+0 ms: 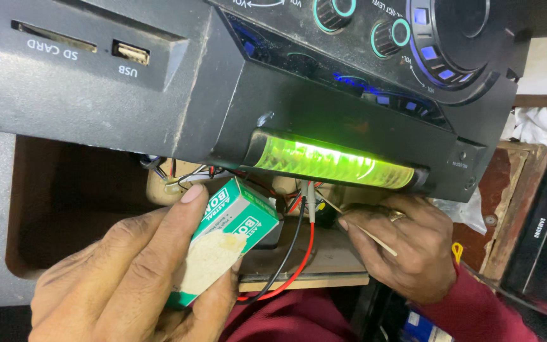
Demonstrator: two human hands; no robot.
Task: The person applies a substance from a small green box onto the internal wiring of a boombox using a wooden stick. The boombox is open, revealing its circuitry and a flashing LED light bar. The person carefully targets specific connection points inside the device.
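Your left hand (pixel 128 272) has its fingers clenched around a small green-and-white cardboard box (pixel 226 244), forefinger along its top edge. Your right hand (pixel 406 247) pinches a thin pale wooden stick (pixel 365 231) near red and black wires (pixel 299 253), below the black plastic audio panel (pixel 223 95) and its glowing green light bar (pixel 337 166).

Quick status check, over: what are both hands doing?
Left hand grips green-white box. Right hand pinches thin stick. Red and black wires hang between.
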